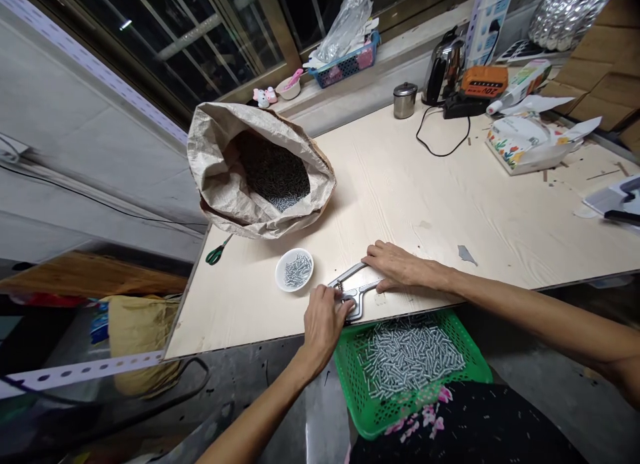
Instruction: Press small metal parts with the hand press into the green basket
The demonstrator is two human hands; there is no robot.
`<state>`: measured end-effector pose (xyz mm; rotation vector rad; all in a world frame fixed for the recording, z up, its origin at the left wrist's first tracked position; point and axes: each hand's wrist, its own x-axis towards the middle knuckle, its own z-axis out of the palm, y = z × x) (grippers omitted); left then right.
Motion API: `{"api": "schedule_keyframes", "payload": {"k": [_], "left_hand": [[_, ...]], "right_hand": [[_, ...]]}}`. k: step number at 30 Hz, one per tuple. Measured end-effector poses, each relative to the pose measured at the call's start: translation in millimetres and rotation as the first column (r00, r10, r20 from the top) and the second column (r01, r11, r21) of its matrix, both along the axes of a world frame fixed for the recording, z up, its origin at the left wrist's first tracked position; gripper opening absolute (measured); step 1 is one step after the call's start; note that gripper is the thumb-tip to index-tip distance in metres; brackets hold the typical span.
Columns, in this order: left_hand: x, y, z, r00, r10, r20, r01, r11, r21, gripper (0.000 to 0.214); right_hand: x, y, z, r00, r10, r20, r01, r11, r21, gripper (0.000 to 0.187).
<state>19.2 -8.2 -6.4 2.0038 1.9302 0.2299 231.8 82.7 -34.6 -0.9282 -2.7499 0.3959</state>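
Note:
Silver metal hand pliers point(357, 295) with a small coil spring lie at the table's front edge, their handles spread apart. My right hand point(395, 265) is closed around the handle ends. At the head of the pliers my left hand point(321, 322) is closed, thumb and fingers pinched together. Whatever is between those fingertips is hidden. Just beyond the left hand stands a white bowl point(281, 277) holding small silver metal pieces. Below the table edge, a green basket point(351, 391) contains many short silver threaded pieces.
A large open sack point(213, 161) of small dark metal parts stands at the back left. Green-handled scissors point(215, 254) lie near the left edge. Farther right are a metal canister point(405, 102), a kettle point(444, 67), an orange battery point(484, 82) and a tissue pack point(525, 144).

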Motion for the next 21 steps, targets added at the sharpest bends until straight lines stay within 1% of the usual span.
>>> {"api": "schedule_keyframes", "payload": {"k": [1, 3, 4, 6, 8, 9, 12, 13, 14, 17, 18, 20, 21], "left_hand": [[5.3, 4.3, -0.6, 0.994, -0.102, -0.029, 0.104, 0.993, 0.061, 0.033], [15.0, 17.4, -3.6, 0.956, -0.289, -0.058, 0.293, 0.952, 0.088, 0.053], [18.9, 24.9, -5.5, 0.931, -0.357, -0.070, 0.362, 0.929, 0.074, 0.061], [24.2, 38.2, -8.9, 0.898, -0.426, -0.107, 0.431, 0.902, 0.029, 0.067], [26.8, 46.2, -11.5, 0.888, -0.437, -0.144, 0.442, 0.897, 0.001, 0.063], [27.6, 48.0, -12.5, 0.889, -0.430, -0.156, 0.436, 0.900, 0.003, 0.057], [29.7, 48.3, -15.6, 0.909, -0.386, -0.159, 0.398, 0.916, 0.054, 0.030], [30.5, 47.8, -16.5, 0.916, -0.369, -0.159, 0.384, 0.920, 0.076, 0.023], [31.3, 47.3, -17.3, 0.921, -0.355, -0.161, 0.372, 0.924, 0.093, 0.019], [33.4, 43.9, -18.7, 0.923, -0.334, -0.193, 0.360, 0.926, 0.117, 0.020], [34.1, 41.0, -19.3, 0.925, -0.319, -0.208, 0.350, 0.927, 0.135, 0.024], [36.1, 31.2, -21.7, 0.928, -0.292, -0.231, 0.340, 0.917, 0.209, 0.033], [37.3, 24.5, -23.8, 0.927, -0.292, -0.237, 0.349, 0.903, 0.252, 0.035]], "right_hand": [[0.4, -2.3, 1.2, 1.000, -0.004, -0.011, 0.004, 1.000, -0.010, 0.047], [1.9, -5.6, 4.2, 1.000, -0.010, -0.018, 0.009, 0.999, -0.039, 0.054], [3.1, -6.3, 5.5, 1.000, -0.013, -0.010, 0.013, 0.999, -0.053, 0.058], [6.2, -5.9, 7.0, 0.999, -0.035, 0.017, 0.036, 0.997, -0.065, 0.063], [9.2, -3.9, 5.6, 0.997, -0.069, 0.038, 0.071, 0.996, -0.057, 0.056], [10.0, -2.9, 3.6, 0.996, -0.079, 0.046, 0.081, 0.996, -0.046, 0.048], [8.1, -1.3, -6.0, 0.997, -0.055, 0.046, 0.056, 0.998, -0.008, 0.017], [6.4, -1.5, -9.5, 0.998, -0.049, 0.042, 0.049, 0.999, -0.001, 0.011], [4.6, -1.9, -12.4, 0.998, -0.052, 0.037, 0.052, 0.999, 0.001, 0.010], [1.6, -2.3, -15.4, 0.995, -0.098, 0.027, 0.097, 0.995, 0.005, 0.009], [2.1, -1.6, -14.4, 0.994, -0.105, 0.026, 0.105, 0.994, 0.007, 0.013], [5.1, 1.3, -10.7, 0.992, -0.119, 0.043, 0.119, 0.993, 0.002, 0.040], [7.2, 3.2, -8.8, 0.991, -0.124, 0.060, 0.124, 0.992, -0.008, 0.055]]}}
